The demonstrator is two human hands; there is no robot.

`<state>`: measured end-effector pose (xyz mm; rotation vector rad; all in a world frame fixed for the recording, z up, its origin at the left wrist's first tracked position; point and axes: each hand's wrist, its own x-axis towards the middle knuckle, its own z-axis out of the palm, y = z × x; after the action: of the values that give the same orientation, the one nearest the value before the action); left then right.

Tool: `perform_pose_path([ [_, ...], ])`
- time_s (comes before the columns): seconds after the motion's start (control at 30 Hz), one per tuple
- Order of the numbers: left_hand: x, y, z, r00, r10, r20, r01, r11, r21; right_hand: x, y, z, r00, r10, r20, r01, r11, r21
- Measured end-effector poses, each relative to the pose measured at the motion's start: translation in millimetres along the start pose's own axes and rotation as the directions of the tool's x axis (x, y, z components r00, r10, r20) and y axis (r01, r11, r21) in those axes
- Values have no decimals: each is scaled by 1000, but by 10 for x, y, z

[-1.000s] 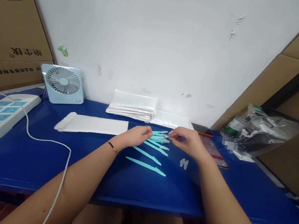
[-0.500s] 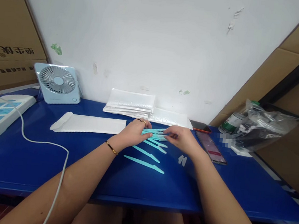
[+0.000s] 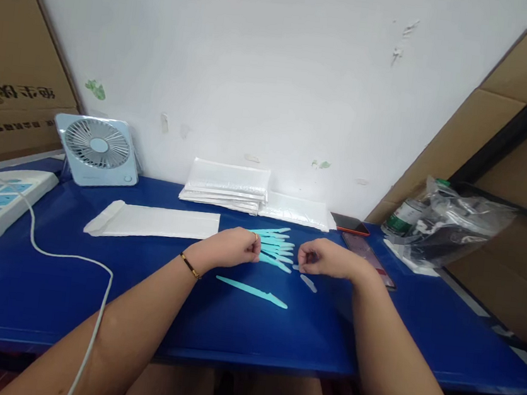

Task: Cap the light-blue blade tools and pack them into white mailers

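A fan of turquoise eyebrow razors (image 3: 281,245) lies on the blue table, blade ends pointing right. My left hand (image 3: 234,247) is closed over their handle ends, with the lowest razor of the fan running out from its fingertips. A single razor (image 3: 253,290) lies apart, nearer the front edge. To the right of the fan, my right hand (image 3: 320,258) is pinched at a small translucent blade cap (image 3: 296,267), mostly hidden by the fingers. Another translucent cap (image 3: 308,283) lies just below that hand.
A white padded mailer (image 3: 160,222) lies left of my hands; more mailers (image 3: 227,181) are stacked by the wall. At left are a fan (image 3: 98,147), a power strip (image 3: 0,205) and a cable (image 3: 71,256). Phones (image 3: 371,258) and a bagged bottle (image 3: 406,217) are at right.
My right hand has left the razors' blade ends and come down to the caps, which have shifted left. My left hand has closed, and one loose razor has joined the fan.
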<state>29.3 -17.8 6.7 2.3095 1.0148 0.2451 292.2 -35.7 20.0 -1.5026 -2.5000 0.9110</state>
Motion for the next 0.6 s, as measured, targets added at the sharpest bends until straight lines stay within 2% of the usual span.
perform_pose_path([
  [0.1,28,-35,-6,999,-14,-50,6,987,-161,39,3,38,990,-44,-137,70,979,193],
  [0.17,55,-66,-1,998,-18,-68,0,964,-266,63,19,56,964,-50,-261,126,951,281],
  [0.23,80,-94,2,994,-29,-101,-5,944,-329,86,27,70,912,-54,-407,193,931,309],
  [0.37,96,-121,-13,987,-73,-146,5,908,-419,130,-3,94,763,-130,-633,348,908,233],
  [0.43,90,-121,-21,985,-89,-149,14,895,-446,148,-25,107,714,-166,-681,384,905,182],
  [0.47,86,-119,-24,984,-95,-148,18,891,-453,154,-34,113,703,-171,-690,387,906,169],
  [0.6,75,-109,-28,984,-100,-150,20,888,-460,161,-45,127,711,-148,-688,364,914,180],
])
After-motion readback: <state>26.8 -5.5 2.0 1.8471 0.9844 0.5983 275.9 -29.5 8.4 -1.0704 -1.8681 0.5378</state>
